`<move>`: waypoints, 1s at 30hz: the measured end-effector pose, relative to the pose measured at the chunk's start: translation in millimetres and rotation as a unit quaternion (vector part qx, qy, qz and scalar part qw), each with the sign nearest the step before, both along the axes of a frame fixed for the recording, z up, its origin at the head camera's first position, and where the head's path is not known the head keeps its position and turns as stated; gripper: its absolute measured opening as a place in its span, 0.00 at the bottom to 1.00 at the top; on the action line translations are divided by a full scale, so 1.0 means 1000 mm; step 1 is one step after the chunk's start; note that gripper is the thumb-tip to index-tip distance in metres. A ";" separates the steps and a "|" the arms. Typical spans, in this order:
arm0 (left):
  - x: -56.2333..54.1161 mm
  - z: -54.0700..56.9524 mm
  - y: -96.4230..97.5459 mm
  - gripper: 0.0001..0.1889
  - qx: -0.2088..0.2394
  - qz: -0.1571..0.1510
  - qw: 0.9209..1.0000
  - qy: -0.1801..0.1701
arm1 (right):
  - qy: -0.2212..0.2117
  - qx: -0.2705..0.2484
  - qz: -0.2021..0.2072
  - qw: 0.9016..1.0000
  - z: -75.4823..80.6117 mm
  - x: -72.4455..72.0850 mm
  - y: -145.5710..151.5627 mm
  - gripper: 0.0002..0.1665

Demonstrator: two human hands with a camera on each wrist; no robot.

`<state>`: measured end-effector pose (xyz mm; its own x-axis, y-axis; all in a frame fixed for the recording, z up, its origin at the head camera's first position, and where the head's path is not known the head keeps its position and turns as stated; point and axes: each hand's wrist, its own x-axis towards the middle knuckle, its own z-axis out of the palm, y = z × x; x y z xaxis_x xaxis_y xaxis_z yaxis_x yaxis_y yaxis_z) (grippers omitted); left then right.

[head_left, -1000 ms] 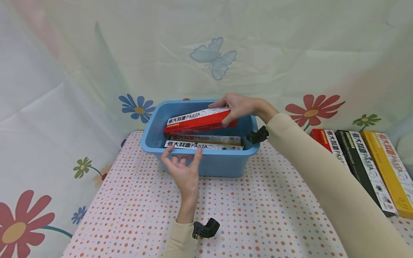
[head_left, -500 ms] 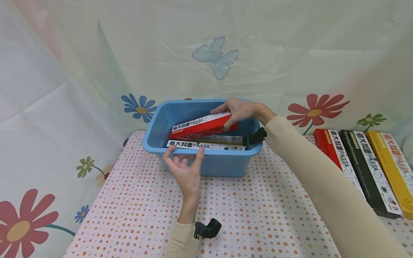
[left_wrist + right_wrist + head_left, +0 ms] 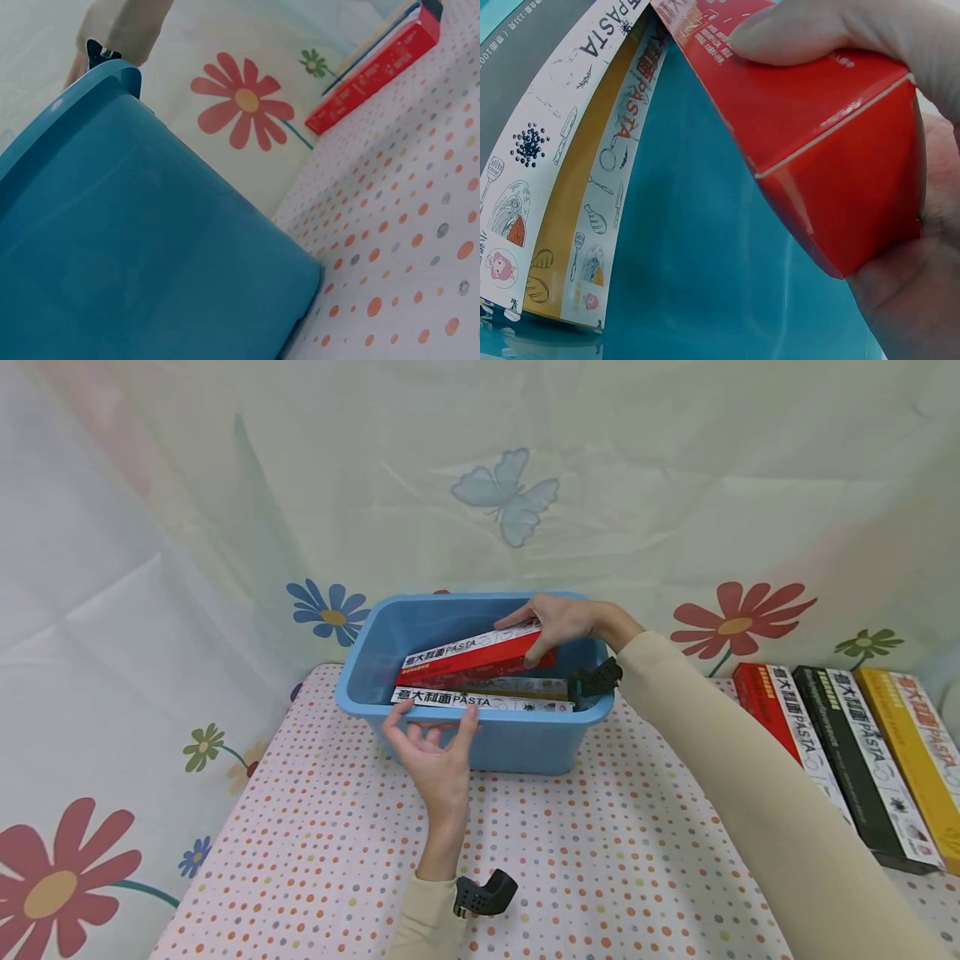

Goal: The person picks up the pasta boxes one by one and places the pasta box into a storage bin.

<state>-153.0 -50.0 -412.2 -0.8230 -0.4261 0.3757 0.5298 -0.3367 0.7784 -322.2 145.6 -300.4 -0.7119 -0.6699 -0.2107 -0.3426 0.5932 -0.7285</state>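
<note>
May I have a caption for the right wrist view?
At a blue tub, the right hand grips a red pasta box near a gray one and a yellow one.

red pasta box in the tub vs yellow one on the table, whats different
The long red cardboard box is gripped by the right hand; the long yellow cardboard box is untouched. The red one is inside the blue plastic tub; the yellow one lies on the dotted tablecloth. Both read PASTA.

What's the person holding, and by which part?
The right hand holds a long red-and-white cardboard pasta box by its right end; the left hand grips the light-blue plastic tub by its near rim.
</note>
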 end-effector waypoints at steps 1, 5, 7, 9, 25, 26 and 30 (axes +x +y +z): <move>0.000 0.000 0.000 0.39 0.000 0.000 1.000 0.000 | 0.000 0.002 -0.001 1.000 0.000 0.000 0.000 0.43; 0.001 0.000 0.001 0.39 -0.001 -0.002 1.000 0.003 | -0.005 0.009 -0.010 1.000 -0.001 0.000 0.001 0.44; 0.000 -0.001 0.001 0.38 -0.001 -0.002 1.000 0.003 | -0.003 0.013 -0.011 1.000 -0.001 -0.001 0.002 0.43; 0.000 -0.001 0.001 0.38 -0.002 -0.002 1.000 0.003 | -0.001 0.017 -0.011 1.000 -0.001 -0.001 0.002 0.43; 0.000 -0.001 0.005 0.39 -0.002 -0.008 1.000 0.003 | -0.022 -0.022 -0.013 0.999 -0.003 -0.001 0.012 0.45; 0.000 -0.001 0.005 0.40 -0.003 -0.009 1.000 0.003 | -0.026 -0.036 -0.013 0.999 -0.002 0.000 0.012 0.45; 0.001 0.000 0.005 0.39 -0.009 -0.010 1.000 0.002 | -0.013 -0.060 -0.017 0.998 0.002 0.003 0.013 0.44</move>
<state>-152.2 -44.6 -412.3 -0.8300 -0.4022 0.3864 0.5258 -0.3334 0.7826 -319.1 158.1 -298.7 -0.7298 -0.6672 -0.1493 -0.3036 0.5118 -0.8037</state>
